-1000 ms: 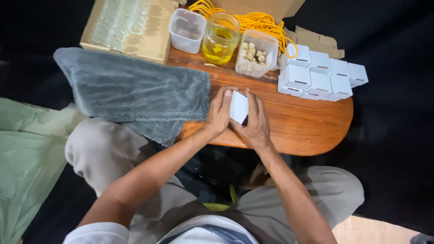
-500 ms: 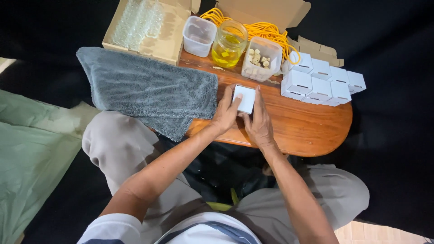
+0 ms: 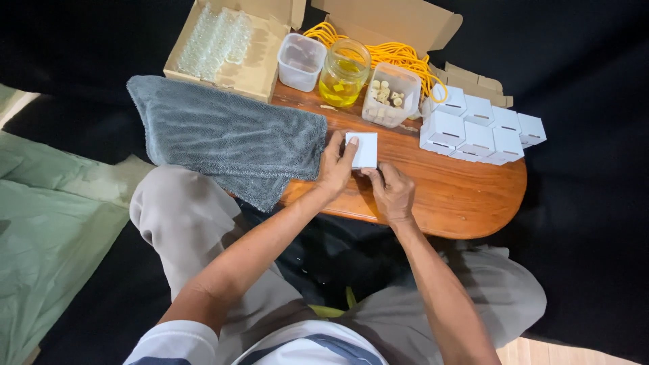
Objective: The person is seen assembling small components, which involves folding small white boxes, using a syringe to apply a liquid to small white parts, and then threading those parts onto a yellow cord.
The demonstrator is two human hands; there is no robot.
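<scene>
Both hands on a small flat white cardboard piece [image 3: 362, 149] lying on the oval wooden worktop [image 3: 460, 196], beside the grey towel [image 3: 230, 135]. Left hand [image 3: 334, 165] fingers pinch its left edge, right hand [image 3: 391, 192] fingers pinch the bottom corner. Looks light, thin, creases easily, so best held by the edges.

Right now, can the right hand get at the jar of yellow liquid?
Probably yes. The right hand is on the small white box with the left hand; the jar stands just beyond it, with only bare table between. It would have to let go first.
</scene>
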